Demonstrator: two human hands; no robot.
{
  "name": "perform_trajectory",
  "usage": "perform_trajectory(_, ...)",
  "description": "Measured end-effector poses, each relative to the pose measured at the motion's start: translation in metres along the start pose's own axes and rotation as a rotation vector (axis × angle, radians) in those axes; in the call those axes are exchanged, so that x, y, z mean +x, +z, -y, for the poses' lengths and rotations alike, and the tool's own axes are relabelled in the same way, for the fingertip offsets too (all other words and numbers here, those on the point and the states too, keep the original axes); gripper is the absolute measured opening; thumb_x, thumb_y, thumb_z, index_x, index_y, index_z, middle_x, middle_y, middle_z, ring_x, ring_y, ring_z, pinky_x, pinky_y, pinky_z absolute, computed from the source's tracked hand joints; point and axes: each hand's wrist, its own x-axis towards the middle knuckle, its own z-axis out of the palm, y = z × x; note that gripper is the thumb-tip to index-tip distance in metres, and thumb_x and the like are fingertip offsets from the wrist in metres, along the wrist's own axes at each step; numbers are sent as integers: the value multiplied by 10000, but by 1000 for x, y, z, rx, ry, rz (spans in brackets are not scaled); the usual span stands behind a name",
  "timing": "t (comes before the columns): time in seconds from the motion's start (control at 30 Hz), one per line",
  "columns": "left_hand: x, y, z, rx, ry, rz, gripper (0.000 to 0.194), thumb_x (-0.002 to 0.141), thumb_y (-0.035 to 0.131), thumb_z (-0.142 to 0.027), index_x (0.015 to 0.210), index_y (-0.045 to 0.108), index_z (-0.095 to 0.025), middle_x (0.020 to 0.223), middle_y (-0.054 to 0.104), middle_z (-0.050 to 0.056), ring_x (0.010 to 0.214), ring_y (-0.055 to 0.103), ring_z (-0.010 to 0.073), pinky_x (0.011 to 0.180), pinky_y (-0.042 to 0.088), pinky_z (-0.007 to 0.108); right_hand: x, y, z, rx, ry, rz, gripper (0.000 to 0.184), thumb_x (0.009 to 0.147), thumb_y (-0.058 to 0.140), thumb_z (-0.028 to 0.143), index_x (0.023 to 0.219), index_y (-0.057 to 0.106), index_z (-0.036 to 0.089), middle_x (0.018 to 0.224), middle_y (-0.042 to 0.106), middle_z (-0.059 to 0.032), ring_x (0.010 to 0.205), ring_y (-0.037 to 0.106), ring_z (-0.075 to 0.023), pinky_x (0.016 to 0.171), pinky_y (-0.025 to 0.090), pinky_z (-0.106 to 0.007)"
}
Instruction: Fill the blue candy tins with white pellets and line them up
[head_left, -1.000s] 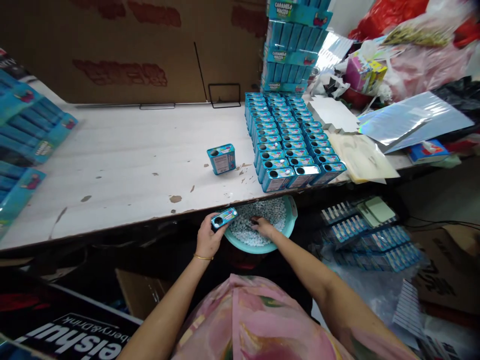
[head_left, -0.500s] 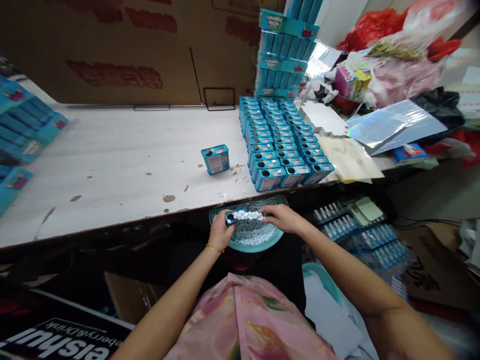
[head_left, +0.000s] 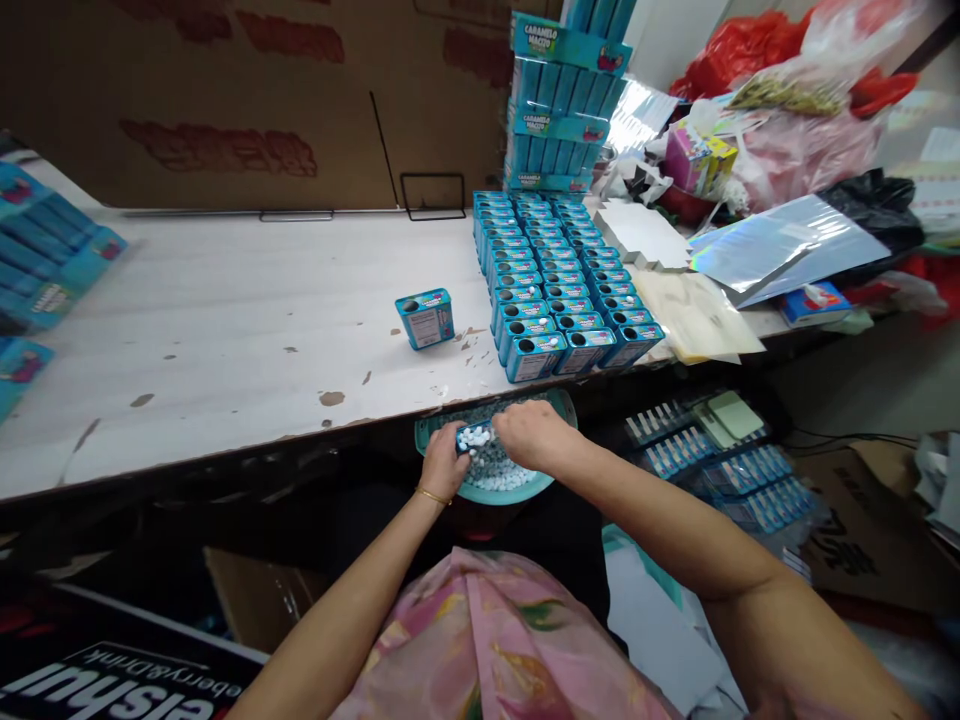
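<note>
Head view, left hand [head_left: 444, 462] gripping 1 blue tin [head_left: 462, 436] over a bowl [head_left: 504, 497], right hand [head_left: 531, 432] close by, fingers bent, can't tell what they hold

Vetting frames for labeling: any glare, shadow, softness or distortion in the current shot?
Head view, right side: bright glare on the silvery sheet; head view, below the table: deep shadow; head view, centre: white pieces and right hand look slightly soft, fine print on the lone blue tin unreadable; head view, edges: stretching, likely wide-angle lens.
</note>
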Motion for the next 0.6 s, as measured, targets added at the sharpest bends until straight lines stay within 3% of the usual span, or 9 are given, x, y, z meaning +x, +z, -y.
perform_trajectory(0.27,3,-1,3,-61,4,-43,303,650,555,-220,948,514,-179,885,581,61,835,515,214,752,416,343,-5,4,-10,1,40,1,248,801,333,171,923,549,159,902,614,-122,811,583,-216,659,432,-325)
perform_trajectory(0.43,1,-4,8,-150,-28,-61,323,654,577,-272,957,509,-185,877,582,49,835,528,195,749,417,325,-23,7,-25,95,123,2,260,820,353,307,983,540,229,955,606,-61,834,575,-192,679,417,-294)
perform_trajectory(0.6,-6,-5,-1,-237,-10,-48,334,649,584,-272,964,516,-185,903,591,44,845,541,190,758,420,317,-27,18,-26,228,50,-7,297,833,350,332,1079,513,302,1002,595,-12,924,542,-163,716,391,-255)
